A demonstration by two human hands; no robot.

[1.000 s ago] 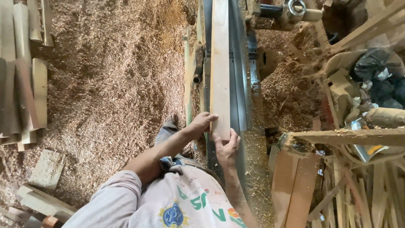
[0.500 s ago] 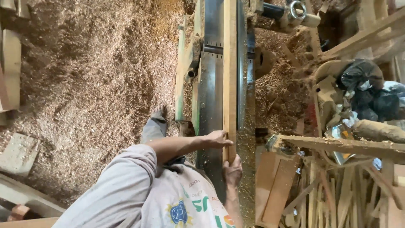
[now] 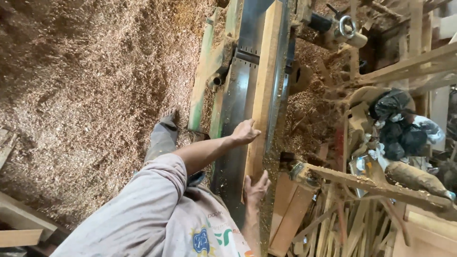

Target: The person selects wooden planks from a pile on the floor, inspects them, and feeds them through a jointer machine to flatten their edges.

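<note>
The long plank [image 3: 264,85] has slid farther along the dark metal worktop [image 3: 238,114] than it was a moment ago, and more of its length now lies past the slot in the middle. The left hand [image 3: 245,132] has moved up the plank with it. It lies flat on the plank's left edge, fingers spread, pressing down, not wrapped around anything. The right hand [image 3: 256,188] stays back at the near end of the plank, palm against the end and fingers open along it. So the two hands are apart, one ahead of the other, both touching the same plank.

The plank lies long and straight on the worktop, close to the worktop's right edge. To the left of the hands a strip of bare dark metal shows, then the green side of the machine [image 3: 203,85]. Past that, the floor is wide and covered in sawdust [image 3: 95,81], with lots of free room.

On the right of the hands it is tight. A rough wooden beam [image 3: 371,183] sticks out near the right hand, and piles of wood scraps [image 3: 333,228] sit just below it. A black bag [image 3: 395,128] rests farther to the right.
</note>
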